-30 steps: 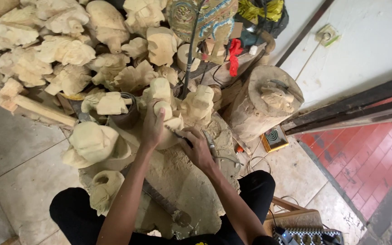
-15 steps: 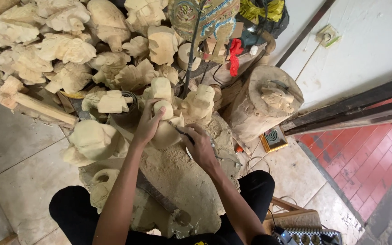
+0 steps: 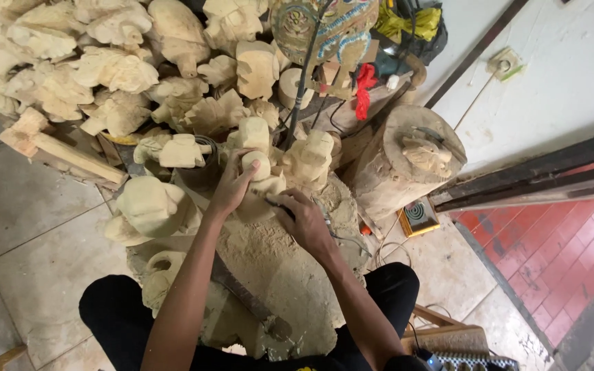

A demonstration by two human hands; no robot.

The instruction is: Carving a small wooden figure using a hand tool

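My left hand (image 3: 230,187) grips a pale, unfinished wood carving (image 3: 261,172) and steadies it on a dust-covered work block (image 3: 276,268) between my knees. Just right of it, my right hand (image 3: 305,221) is closed around a thin dark carving tool (image 3: 274,202) whose tip touches the carving's lower side. Both forearms reach up from the bottom of the head view. Wood dust coats the block around both hands.
Several rough pale carvings (image 3: 111,69) are heaped at the back and left. A round stump (image 3: 403,161) with a small carved face stands to the right. A painted figure (image 3: 317,27), a wooden mallet (image 3: 56,148) and a small yellow box (image 3: 417,216) lie nearby on the tiled floor.
My left hand has shifted slightly on the carving, and my right hand has moved a little along its lower side with the tool. The rest is unchanged.
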